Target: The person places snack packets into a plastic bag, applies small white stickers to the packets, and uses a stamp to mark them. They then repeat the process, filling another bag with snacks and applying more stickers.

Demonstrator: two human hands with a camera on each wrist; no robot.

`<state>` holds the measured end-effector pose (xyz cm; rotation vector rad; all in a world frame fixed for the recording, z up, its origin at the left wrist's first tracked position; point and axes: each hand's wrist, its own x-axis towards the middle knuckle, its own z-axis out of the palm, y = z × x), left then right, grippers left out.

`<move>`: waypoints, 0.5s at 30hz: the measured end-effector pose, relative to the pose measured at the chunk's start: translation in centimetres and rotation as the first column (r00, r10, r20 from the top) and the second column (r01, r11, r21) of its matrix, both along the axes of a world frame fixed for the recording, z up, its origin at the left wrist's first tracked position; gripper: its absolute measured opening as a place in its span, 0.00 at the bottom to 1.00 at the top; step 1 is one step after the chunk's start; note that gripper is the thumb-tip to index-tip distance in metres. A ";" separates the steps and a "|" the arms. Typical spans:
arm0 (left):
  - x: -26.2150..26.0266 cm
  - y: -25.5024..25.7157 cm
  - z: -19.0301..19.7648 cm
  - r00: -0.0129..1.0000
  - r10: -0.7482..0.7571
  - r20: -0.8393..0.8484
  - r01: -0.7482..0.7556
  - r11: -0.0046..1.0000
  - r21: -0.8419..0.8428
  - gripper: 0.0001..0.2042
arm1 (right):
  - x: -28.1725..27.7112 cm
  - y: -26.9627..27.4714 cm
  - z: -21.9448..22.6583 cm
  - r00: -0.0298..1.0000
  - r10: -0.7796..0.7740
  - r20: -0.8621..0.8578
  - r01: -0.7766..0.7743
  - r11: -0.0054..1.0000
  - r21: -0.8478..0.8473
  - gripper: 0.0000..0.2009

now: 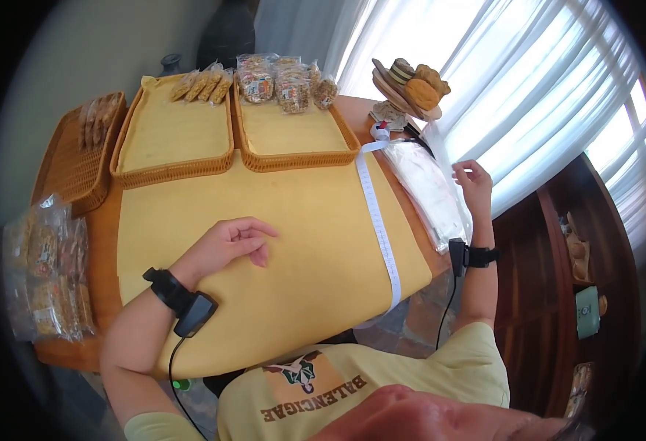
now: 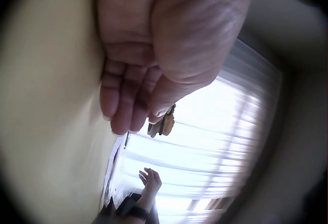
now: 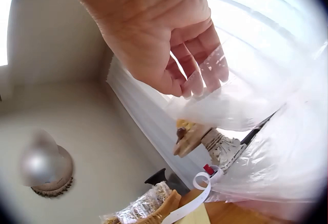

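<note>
My right hand [image 1: 474, 188] is raised at the table's right side, thumb and fingertips pinching the edge of a clear plastic bag [image 3: 236, 103]. The film lies across its fingertips in the right wrist view. Below and beside it is a stack of clear bags [image 1: 424, 192] on the table's right edge. Over the yellow cloth [image 1: 293, 213], my left hand [image 1: 229, 241] has loosely bent fingers and holds nothing. In the left wrist view, the left hand [image 2: 136, 88] shows its thumb near the fingers, close to the cloth.
A white measuring tape [image 1: 376, 220] runs along the cloth's right part. Wicker trays [image 1: 176, 173] with packaged snacks [image 1: 293, 88] stand at the back, and more snack packs [image 1: 47, 272] at the left. A decorative stand with bread-like pieces [image 1: 422, 92] is at the back right.
</note>
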<state>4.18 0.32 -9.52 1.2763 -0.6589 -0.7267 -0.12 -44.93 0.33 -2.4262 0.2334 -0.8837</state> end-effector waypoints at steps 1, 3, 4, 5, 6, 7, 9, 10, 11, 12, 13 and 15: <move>0.0 0.0 0.0 1.000 -0.007 0.002 0.007 1.000 0.008 0.10 | -0.6 2.7 0.7 0.993 0.114 -0.015 -0.113 0.993 0.038 0.04; 0.0 0.0 0.0 0.997 0.074 0.024 -0.074 0.997 0.011 0.09 | -1.0 7.3 0.6 0.940 0.341 -0.023 -0.338 0.938 0.081 0.04; 0.1 0.0 -0.2 0.997 0.067 0.025 -0.067 0.997 0.023 0.09 | -1.4 9.7 0.7 0.900 0.410 -0.146 -0.409 0.912 0.035 0.04; 0.3 0.0 -0.3 0.987 0.157 0.030 -0.157 0.988 -0.010 0.09 | -1.4 12.0 0.1 0.861 0.463 -0.209 -0.481 0.876 -0.044 0.04; 0.4 0.2 -0.3 0.968 0.250 0.036 -0.249 0.968 -0.041 0.09 | -1.5 14.0 -0.6 0.823 0.497 -0.275 -0.544 0.830 -0.125 0.04; 0.4 0.3 0.0 0.967 0.253 0.039 -0.252 0.967 -0.028 0.09 | -1.6 15.6 -1.7 0.769 0.544 -0.335 -0.622 0.759 -0.193 0.04; 0.2 0.4 0.7 0.904 0.427 -0.016 -0.426 0.898 -0.106 0.08 | -2.1 18.4 -4.6 0.687 0.606 -0.400 -0.714 0.663 -0.223 0.03; 0.1 0.5 1.0 0.899 0.439 -0.013 -0.438 0.894 -0.094 0.08 | -2.7 19.7 -5.1 0.679 0.619 -0.394 -0.723 0.657 -0.213 0.03; 0.0 0.5 1.3 0.874 0.487 0.008 -0.482 0.867 -0.125 0.08 | -3.3 20.8 -5.3 0.631 0.626 -0.459 -0.752 0.639 -0.162 0.03; -0.2 0.5 1.5 0.845 0.534 0.025 -0.524 0.837 -0.156 0.08 | -3.6 21.8 -5.5 0.574 0.630 -0.522 -0.778 0.619 -0.108 0.03; -0.5 0.6 1.7 0.838 0.545 0.020 -0.537 0.832 -0.143 0.08 | -3.7 22.5 -5.8 0.560 0.642 -0.523 -0.787 0.610 -0.094 0.03; -0.9 0.5 2.2 0.840 0.528 0.124 -0.518 0.849 -0.107 0.08 | -3.9 23.5 -6.5 0.533 0.686 -0.495 -0.821 0.561 -0.105 0.04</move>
